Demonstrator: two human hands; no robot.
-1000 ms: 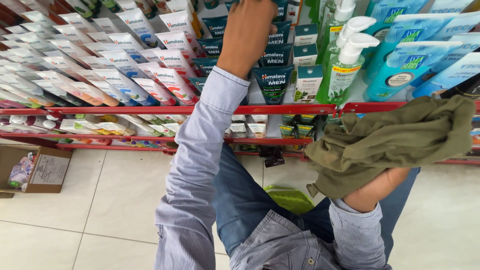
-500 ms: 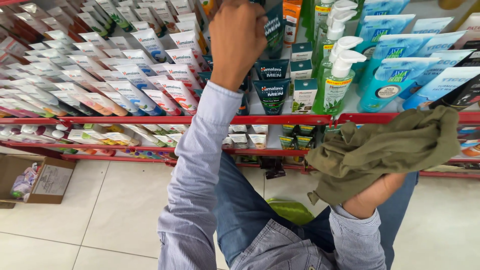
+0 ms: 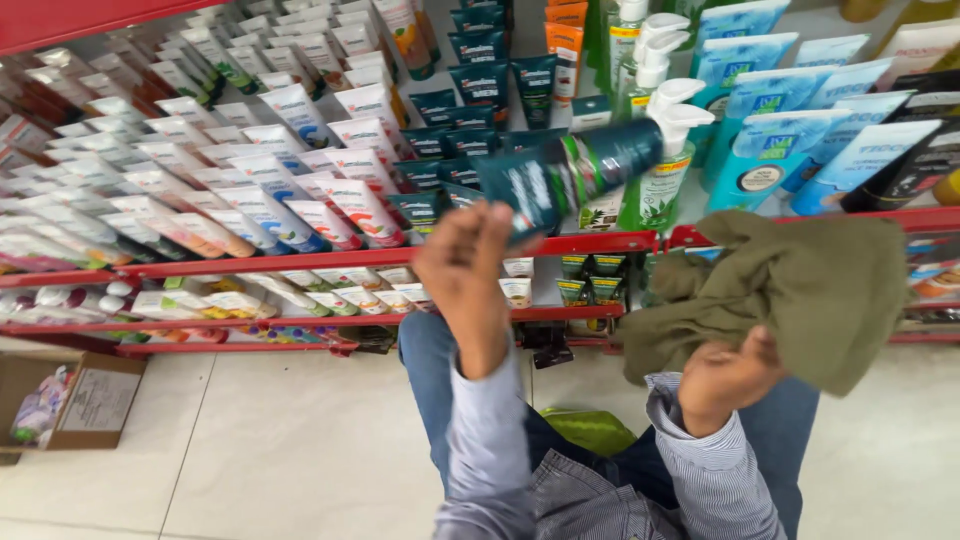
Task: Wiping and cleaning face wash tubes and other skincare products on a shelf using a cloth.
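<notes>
Shelves (image 3: 600,243) edged in red metal carry rows of white, blue and dark green cosmetic tubes. The left hand (image 3: 468,262) has its grip closed round a dark green plastic tube (image 3: 575,175), lifted sideways before the shelf. The right hand (image 3: 728,378) clutches a crumpled olive-green cloth (image 3: 800,285), just below.

Bright even shop light, soft shadows; motion blur on raised tube (image 3: 570,175)

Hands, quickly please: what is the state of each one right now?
Left hand: closed, holding a dark green tube in front of the shelf.
Right hand: closed, holding an olive green cloth.
</notes>
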